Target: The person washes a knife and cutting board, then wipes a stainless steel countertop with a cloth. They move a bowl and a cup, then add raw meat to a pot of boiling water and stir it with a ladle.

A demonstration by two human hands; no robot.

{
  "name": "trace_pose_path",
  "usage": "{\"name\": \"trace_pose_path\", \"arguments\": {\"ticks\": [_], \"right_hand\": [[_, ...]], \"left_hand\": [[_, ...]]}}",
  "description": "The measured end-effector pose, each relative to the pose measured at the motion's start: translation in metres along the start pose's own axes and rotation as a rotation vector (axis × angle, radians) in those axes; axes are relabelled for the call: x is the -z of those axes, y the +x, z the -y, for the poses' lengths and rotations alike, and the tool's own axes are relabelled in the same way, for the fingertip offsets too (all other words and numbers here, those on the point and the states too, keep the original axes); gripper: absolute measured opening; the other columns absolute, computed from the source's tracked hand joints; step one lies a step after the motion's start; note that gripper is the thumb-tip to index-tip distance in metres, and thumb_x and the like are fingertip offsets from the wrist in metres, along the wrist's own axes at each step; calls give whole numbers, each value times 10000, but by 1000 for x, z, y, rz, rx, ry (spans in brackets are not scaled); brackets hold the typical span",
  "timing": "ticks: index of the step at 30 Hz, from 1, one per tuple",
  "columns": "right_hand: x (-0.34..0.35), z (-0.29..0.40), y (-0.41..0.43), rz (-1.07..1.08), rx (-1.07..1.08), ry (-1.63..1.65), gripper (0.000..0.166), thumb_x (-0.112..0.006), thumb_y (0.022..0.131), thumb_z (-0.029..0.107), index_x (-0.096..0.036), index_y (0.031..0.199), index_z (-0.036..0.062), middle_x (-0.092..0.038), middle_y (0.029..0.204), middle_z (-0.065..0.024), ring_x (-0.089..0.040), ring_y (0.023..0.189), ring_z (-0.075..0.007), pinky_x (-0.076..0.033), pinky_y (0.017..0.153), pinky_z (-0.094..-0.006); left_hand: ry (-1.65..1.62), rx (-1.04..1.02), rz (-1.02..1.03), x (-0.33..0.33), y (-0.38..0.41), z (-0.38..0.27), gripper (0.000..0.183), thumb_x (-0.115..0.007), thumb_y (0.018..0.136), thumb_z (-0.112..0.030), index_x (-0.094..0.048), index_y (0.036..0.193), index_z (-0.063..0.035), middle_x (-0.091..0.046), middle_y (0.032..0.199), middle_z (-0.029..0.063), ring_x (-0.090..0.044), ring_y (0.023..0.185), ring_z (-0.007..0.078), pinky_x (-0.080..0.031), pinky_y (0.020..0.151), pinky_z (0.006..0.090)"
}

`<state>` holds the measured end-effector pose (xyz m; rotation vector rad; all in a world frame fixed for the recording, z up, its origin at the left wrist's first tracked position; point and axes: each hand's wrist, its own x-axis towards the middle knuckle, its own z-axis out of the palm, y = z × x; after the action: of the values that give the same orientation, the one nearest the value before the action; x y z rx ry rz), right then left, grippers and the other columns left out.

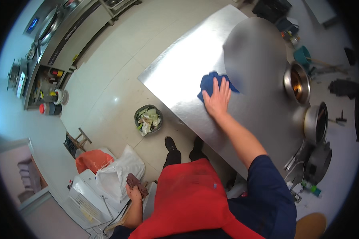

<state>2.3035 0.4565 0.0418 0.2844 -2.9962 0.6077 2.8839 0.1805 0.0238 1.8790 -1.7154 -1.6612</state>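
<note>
My right hand (pixel 219 103) lies with fingers spread on a blue cloth (pixel 208 83), pressing it against the stainless steel table (pixel 179 86). Part of the cloth is hidden under the palm. Low on the left, away from the table, my left hand (pixel 134 193) grips a crumpled brown cloth (pixel 136 183). Across the tabletop spreads a large rounded grey patch (pixel 254 50); I cannot tell whether it is a shadow or a separate surface.
By the table's right side are a metal bowl (pixel 296 86) and a metal pot (pixel 310 124). A basin of vegetable scraps (pixel 148 119) stands on the floor near my feet. A white sack (pixel 119 176) and a folding stool (pixel 77 142) are left; a steel counter (pixel 74 33) runs beyond.
</note>
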Motion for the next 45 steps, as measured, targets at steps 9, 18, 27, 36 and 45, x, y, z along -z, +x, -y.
{"name": "trace_pose_path", "arguments": {"ticks": [9,18,27,36,45], "right_hand": [[-97,78,245,-146,68,-89,732,-540,937,600,-497,1536,182,-326,1634,-255,-277,1510,-460,-196,1225,-599],[-132,199,75,-201,508,240,449,-713,847,289,-690,1266,129,-511,1456,-293,-472,1326,-537,-381,1120,-597],[-52,142,-44,69,562,163,604,-658,795,-25,-599,1364,168,-416,1568,-220,-398,1433,-457,-356,1156,-570],[88,-73,-269,155,264,32,696,-628,794,-34,-561,1446,202,-446,1556,-206,-442,1421,-451,-368,1168,-571],[218,-251,-458,239,-484,5,884,-701,768,90,-362,1584,97,-197,1676,-286,-202,1546,-494,-210,1256,-566]], "left_hand": [[-166,122,-308,19,-85,36,594,-529,922,17,-453,1507,-49,-592,1380,133,-603,1230,292,-499,1039,420],[-202,110,-263,12,-85,42,561,-544,932,15,-465,1486,-26,-609,1367,131,-627,1191,264,-511,1016,382],[-42,-20,-111,0,-37,-49,486,-504,954,35,-497,1433,-49,-631,1303,108,-657,1077,229,-558,908,355],[172,-47,122,-82,-9,-101,474,-490,917,59,-536,1376,-52,-670,1144,75,-664,906,178,-564,761,320],[205,-324,392,-161,11,-103,389,-488,912,32,-528,1292,-44,-659,1015,68,-645,761,161,-541,638,292]]}}
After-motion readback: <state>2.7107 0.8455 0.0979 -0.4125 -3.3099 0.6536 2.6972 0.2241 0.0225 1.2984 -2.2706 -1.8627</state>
